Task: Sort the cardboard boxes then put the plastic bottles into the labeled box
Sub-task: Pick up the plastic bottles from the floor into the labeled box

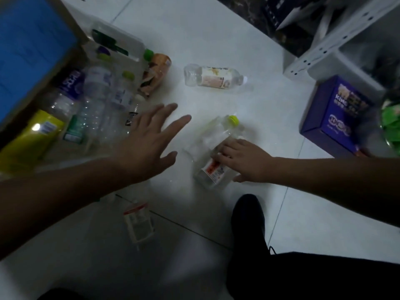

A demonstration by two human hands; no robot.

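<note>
The right hand (244,160) lies on a clear plastic bottle with a yellow-green cap (213,148), fingers curled over its body near the red-and-white label; the bottle lies on its side on the white tiled floor (216,40), cap pointing away from the person. The left hand (149,139) is spread flat with fingers apart and grasps nothing, hovering just left of that bottle and beside the cardboard box (71,61).

The cardboard box sits at the left edge of the floor, open side up, with a blue panel (30,46) on its far left. Inside it lie several plastic bottles: a clear one with a purple label (67,92), clear ribbed ones (95,100), a yellow one (28,139), and one with a dark green label (112,43) near the far end. A crumpled brown-orange bottle (155,72) lies at the box's right rim.

Further out, another clear bottle with a pale label (213,77) lies on its side on the tiles, well apart from both hands. Near the person, a blurred clear bottle with a red-edged label (138,221) lies on the floor, beside a black shoe (249,217). At the right edge stands a purple printed box (333,118), with a white perforated metal rack (337,37) behind it.
</note>
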